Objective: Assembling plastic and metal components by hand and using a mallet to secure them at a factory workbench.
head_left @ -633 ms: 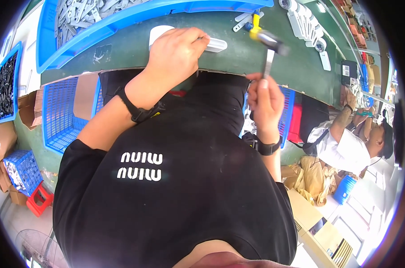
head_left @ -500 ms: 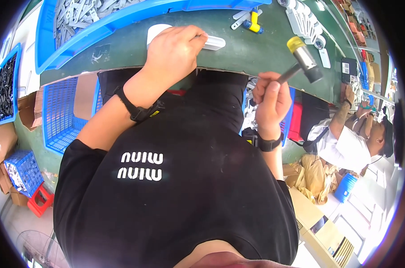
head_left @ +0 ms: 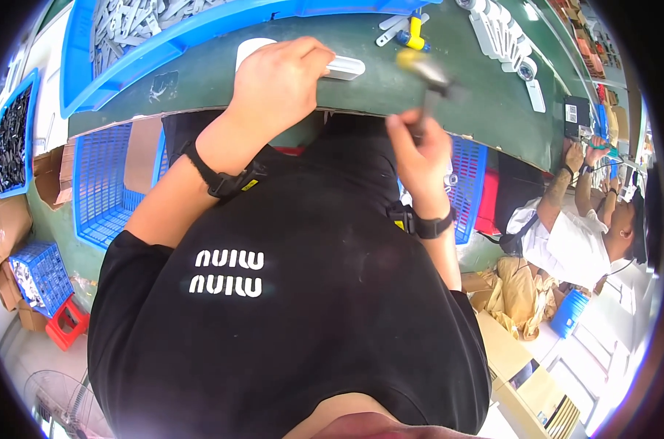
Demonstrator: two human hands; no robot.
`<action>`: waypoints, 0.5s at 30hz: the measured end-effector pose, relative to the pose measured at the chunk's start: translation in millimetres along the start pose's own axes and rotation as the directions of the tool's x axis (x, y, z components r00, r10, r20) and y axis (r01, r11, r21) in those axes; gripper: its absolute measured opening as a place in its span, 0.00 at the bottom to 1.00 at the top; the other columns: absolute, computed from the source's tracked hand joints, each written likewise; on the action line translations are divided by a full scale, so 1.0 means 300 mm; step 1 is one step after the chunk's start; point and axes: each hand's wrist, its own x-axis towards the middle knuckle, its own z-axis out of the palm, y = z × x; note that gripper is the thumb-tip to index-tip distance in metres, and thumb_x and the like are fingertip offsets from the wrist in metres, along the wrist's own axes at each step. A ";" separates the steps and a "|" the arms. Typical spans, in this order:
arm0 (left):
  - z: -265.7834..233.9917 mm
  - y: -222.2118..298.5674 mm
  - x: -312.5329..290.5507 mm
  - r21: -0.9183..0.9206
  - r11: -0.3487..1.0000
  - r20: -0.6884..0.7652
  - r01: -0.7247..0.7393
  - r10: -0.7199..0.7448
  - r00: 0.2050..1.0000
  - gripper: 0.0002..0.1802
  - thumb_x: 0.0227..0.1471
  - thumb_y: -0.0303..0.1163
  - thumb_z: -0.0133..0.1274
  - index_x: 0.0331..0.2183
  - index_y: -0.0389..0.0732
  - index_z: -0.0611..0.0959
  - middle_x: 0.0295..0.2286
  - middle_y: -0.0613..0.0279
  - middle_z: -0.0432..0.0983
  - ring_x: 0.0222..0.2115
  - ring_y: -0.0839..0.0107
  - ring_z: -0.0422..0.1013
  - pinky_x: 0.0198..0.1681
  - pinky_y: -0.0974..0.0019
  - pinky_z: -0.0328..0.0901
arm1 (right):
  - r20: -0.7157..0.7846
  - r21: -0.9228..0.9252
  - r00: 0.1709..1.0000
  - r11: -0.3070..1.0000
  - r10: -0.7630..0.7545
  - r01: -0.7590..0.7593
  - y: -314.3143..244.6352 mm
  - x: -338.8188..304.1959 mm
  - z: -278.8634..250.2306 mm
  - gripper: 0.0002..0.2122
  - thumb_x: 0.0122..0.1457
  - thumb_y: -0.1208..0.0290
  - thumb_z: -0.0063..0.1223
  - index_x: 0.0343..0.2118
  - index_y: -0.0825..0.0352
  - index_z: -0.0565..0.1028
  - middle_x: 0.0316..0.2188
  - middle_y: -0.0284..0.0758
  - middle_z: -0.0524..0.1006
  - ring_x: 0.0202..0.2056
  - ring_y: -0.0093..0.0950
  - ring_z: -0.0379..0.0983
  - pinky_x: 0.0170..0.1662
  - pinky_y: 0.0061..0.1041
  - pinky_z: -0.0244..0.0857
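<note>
On the green tabletop my left hand (head_left: 277, 84) is closed over a long white plastic part (head_left: 347, 69), pressing it down near the table's front edge. One narrow end sticks out to the right of my fingers, and a wider rounded end shows at the left; the middle is hidden. My right hand (head_left: 424, 162) grips the handle of a mallet (head_left: 432, 79) with a yellow face, a metal middle and a dark face. The mallet's head is blurred by motion, tilted left above the table, apart from the white part.
A blue tray (head_left: 200, 35) full of grey strips stands at the far left. Beyond the mallet lie a yellow and blue tool (head_left: 415, 35) and loose grey strips. White parts (head_left: 500, 44) line the back right. Blue baskets (head_left: 101, 190) sit below the table edge. A co-worker (head_left: 566, 227) works at right.
My right hand and the mallet have swung left, bringing its head nearer the white part. My left hand keeps its hold, barely shifted. At right the co-worker's hands have moved.
</note>
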 end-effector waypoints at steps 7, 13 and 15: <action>-0.011 0.040 0.027 0.119 0.992 0.081 -0.038 0.028 0.996 0.18 0.51 0.21 0.62 0.45 0.42 0.87 0.39 0.62 0.81 0.39 0.58 0.80 0.41 0.58 0.73 | 0.111 0.060 0.982 0.986 0.151 -0.159 -0.005 -0.019 -0.052 0.12 0.67 0.69 0.67 0.28 0.69 0.78 0.18 0.20 0.71 0.22 0.13 0.63 0.26 0.21 0.56; -0.065 0.060 0.065 -0.035 0.979 0.362 -0.203 0.201 0.910 0.20 0.47 0.18 0.59 0.44 0.41 0.87 0.45 0.60 0.80 0.53 0.57 0.75 0.54 0.51 0.70 | 0.087 0.292 0.952 0.906 0.293 -0.305 0.035 -0.017 -0.055 0.08 0.70 0.70 0.64 0.33 0.66 0.78 0.18 0.18 0.68 0.19 0.09 0.60 0.22 0.17 0.50; -0.088 0.061 0.058 -0.021 0.956 0.315 -0.291 0.283 0.906 0.21 0.46 0.17 0.58 0.44 0.40 0.86 0.50 0.58 0.80 0.58 0.58 0.73 0.59 0.50 0.68 | 0.130 0.363 0.938 0.865 0.322 -0.347 0.073 -0.017 -0.052 0.08 0.70 0.70 0.63 0.34 0.66 0.77 0.18 0.18 0.68 0.18 0.09 0.59 0.22 0.17 0.50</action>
